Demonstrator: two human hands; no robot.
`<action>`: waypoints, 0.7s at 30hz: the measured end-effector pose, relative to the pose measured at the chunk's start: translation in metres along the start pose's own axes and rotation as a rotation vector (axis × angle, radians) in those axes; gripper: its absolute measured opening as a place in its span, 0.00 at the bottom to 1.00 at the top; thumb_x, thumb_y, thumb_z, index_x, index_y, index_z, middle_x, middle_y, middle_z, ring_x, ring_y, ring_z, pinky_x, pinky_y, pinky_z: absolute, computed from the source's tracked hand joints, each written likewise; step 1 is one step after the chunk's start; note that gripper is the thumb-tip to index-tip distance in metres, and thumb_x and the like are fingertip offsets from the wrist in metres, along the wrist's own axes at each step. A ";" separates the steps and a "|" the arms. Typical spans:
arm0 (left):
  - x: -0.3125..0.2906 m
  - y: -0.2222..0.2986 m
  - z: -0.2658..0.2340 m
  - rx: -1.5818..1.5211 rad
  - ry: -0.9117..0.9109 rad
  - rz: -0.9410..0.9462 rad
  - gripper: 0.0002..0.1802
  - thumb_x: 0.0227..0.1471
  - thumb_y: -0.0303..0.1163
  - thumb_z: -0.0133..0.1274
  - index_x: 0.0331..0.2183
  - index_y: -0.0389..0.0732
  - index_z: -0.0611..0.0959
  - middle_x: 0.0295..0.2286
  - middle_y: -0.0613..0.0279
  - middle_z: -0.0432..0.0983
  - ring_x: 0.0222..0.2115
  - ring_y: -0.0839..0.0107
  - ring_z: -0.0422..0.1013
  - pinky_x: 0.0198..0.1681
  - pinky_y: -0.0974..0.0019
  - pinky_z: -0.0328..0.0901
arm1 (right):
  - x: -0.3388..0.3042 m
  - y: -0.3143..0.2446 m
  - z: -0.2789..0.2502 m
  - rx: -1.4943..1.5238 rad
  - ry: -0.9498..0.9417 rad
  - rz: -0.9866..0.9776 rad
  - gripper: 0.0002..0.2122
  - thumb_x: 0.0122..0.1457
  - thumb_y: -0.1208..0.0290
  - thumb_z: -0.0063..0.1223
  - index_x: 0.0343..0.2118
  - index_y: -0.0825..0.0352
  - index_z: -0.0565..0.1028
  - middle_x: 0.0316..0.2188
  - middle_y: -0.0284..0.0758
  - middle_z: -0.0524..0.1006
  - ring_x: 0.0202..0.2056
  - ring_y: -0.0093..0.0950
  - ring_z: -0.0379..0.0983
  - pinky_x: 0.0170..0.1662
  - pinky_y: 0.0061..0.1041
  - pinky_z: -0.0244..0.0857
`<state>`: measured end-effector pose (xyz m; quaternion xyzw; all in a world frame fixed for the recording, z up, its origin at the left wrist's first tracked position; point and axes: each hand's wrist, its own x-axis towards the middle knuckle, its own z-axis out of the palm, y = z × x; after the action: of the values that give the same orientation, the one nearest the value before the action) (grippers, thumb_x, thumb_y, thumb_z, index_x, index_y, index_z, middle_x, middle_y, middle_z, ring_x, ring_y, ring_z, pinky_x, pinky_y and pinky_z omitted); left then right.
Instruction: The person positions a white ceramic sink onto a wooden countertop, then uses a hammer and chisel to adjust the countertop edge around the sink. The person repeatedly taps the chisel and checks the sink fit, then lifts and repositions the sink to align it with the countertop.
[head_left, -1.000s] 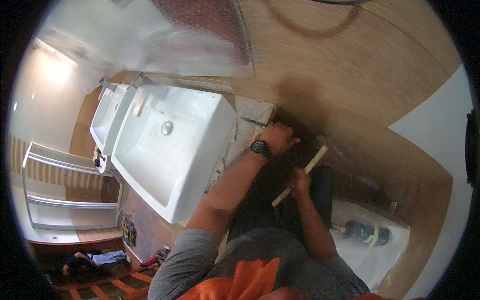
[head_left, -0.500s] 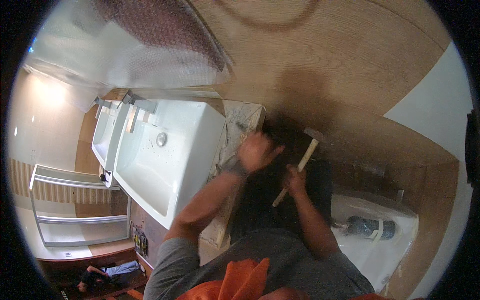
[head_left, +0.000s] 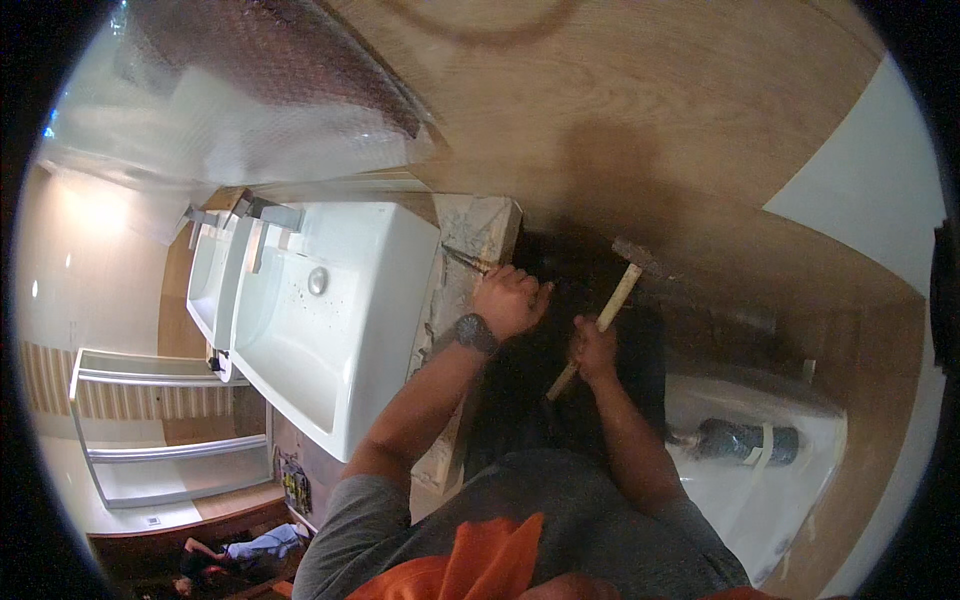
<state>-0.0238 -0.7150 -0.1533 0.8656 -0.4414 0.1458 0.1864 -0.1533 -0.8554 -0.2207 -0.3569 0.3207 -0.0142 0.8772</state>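
Left hand (head_left: 508, 302): curled round a skinny tool (head_left: 464, 258), probably a chisel, kinda blurry
Right hand (head_left: 596, 350): fist wrapped round hammer (head_left: 620, 294)
Sink (head_left: 295, 365): white, just beside tool tip

The bare left hand (head_left: 510, 302) hides the rear of a slim, pointed metal tool (head_left: 464, 258), possibly a chisel. The bare right hand (head_left: 595, 348) covers part of the pale wooden-handled hammer (head_left: 622, 294). The upper edge crops the bubble-wrapped, reddish-brown sheet (head_left: 280, 70); the yellow-and-black items (head_left: 297, 485) are too tiny to identify.
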 end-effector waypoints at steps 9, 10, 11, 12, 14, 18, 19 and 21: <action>0.021 0.036 -0.006 -0.166 0.242 -0.020 0.14 0.45 0.28 0.65 0.16 0.43 0.76 0.19 0.60 0.69 0.23 0.58 0.68 0.31 0.56 0.62 | 0.005 0.009 -0.013 -0.001 -0.043 -0.046 0.12 0.61 0.70 0.54 0.23 0.57 0.63 0.13 0.25 0.61 0.10 0.20 0.55 0.14 0.26 0.51; 0.026 0.046 -0.015 -0.160 0.262 -0.035 0.14 0.45 0.27 0.65 0.17 0.43 0.76 0.19 0.59 0.69 0.24 0.58 0.68 0.32 0.56 0.62 | 0.006 0.007 -0.014 0.020 -0.043 -0.040 0.12 0.61 0.70 0.54 0.22 0.57 0.63 0.13 0.25 0.61 0.10 0.21 0.55 0.14 0.26 0.51; 0.028 0.051 -0.019 -0.155 0.283 -0.051 0.14 0.44 0.26 0.65 0.17 0.43 0.76 0.19 0.59 0.69 0.24 0.57 0.67 0.32 0.56 0.61 | 0.005 0.005 -0.014 0.041 -0.043 -0.035 0.13 0.61 0.70 0.53 0.22 0.57 0.63 0.13 0.25 0.61 0.10 0.21 0.55 0.14 0.26 0.51; 0.025 0.049 -0.020 -0.130 0.328 -0.079 0.14 0.45 0.27 0.65 0.17 0.42 0.76 0.20 0.59 0.70 0.24 0.57 0.67 0.32 0.56 0.61 | 0.004 0.002 -0.013 0.056 -0.049 -0.031 0.13 0.61 0.70 0.53 0.22 0.57 0.63 0.13 0.25 0.61 0.10 0.21 0.55 0.14 0.26 0.51; 0.011 0.035 -0.018 -0.086 0.413 -0.146 0.13 0.46 0.27 0.65 0.18 0.42 0.76 0.21 0.58 0.70 0.25 0.55 0.67 0.33 0.55 0.61 | 0.000 -0.001 -0.012 0.050 -0.035 -0.031 0.13 0.61 0.70 0.53 0.22 0.57 0.64 0.12 0.24 0.60 0.10 0.21 0.55 0.14 0.26 0.51; -0.007 0.007 -0.008 -0.117 0.522 -0.196 0.12 0.48 0.27 0.64 0.19 0.41 0.76 0.22 0.57 0.71 0.27 0.54 0.68 0.34 0.54 0.61 | -0.008 -0.002 -0.006 -0.009 -0.023 -0.050 0.14 0.58 0.72 0.57 0.21 0.57 0.62 0.11 0.27 0.61 0.10 0.21 0.56 0.14 0.27 0.55; -0.012 0.002 -0.007 -0.112 0.526 -0.172 0.12 0.48 0.27 0.64 0.19 0.41 0.77 0.22 0.57 0.71 0.27 0.54 0.68 0.35 0.54 0.61 | -0.008 -0.002 -0.007 -0.007 -0.048 -0.036 0.14 0.58 0.72 0.57 0.21 0.57 0.63 0.11 0.27 0.61 0.10 0.21 0.57 0.14 0.27 0.55; -0.017 0.002 -0.001 -0.123 0.558 -0.167 0.12 0.49 0.27 0.64 0.20 0.40 0.77 0.23 0.57 0.72 0.27 0.54 0.68 0.36 0.54 0.61 | -0.007 0.001 -0.011 -0.004 -0.097 -0.008 0.13 0.58 0.72 0.57 0.22 0.58 0.64 0.11 0.27 0.61 0.10 0.21 0.57 0.14 0.27 0.55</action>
<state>-0.0351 -0.7037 -0.1592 0.8126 -0.3083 0.3349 0.3640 -0.1650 -0.8591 -0.2236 -0.3603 0.2765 0.0002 0.8909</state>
